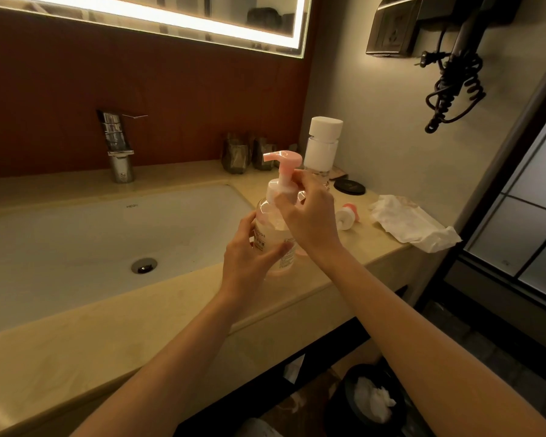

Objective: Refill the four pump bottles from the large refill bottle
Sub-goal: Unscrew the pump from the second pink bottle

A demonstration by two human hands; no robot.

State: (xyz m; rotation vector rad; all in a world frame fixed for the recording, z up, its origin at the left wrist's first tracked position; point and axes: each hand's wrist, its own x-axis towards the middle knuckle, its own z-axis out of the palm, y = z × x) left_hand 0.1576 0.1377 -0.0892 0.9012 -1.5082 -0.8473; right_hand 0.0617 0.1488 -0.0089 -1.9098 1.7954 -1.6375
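Pink-topped, the clear pump bottle (273, 223) was held at the tabletop (139, 310) edge by the sink (76, 231). The left hand (249, 257) had its fingers wrapped round the body. The right hand (309, 216) pinched the pump's neck with its fingers. The big refill bottle (322, 146) stood behind.

Dim, warm-tinted feed on my end. The main source is the lit strip round the mirror (177, 22), and it's blown out to pure white. Light falls from up there, so the sink (60, 234) basin reads brightest and the near edge of the surface (76, 357) goes yellow-brown. Glare spots on the faucet (115, 130). Left hand (249, 260) and right hand (309, 216) are evenly lit with no hard shadows. Under the surface it's near black. Strong wide-angle bend: I see the mirror and surface edges curve and the right side lean. Overall it's slightly soft, and the pump bottle (276, 244) label is only partly legible.
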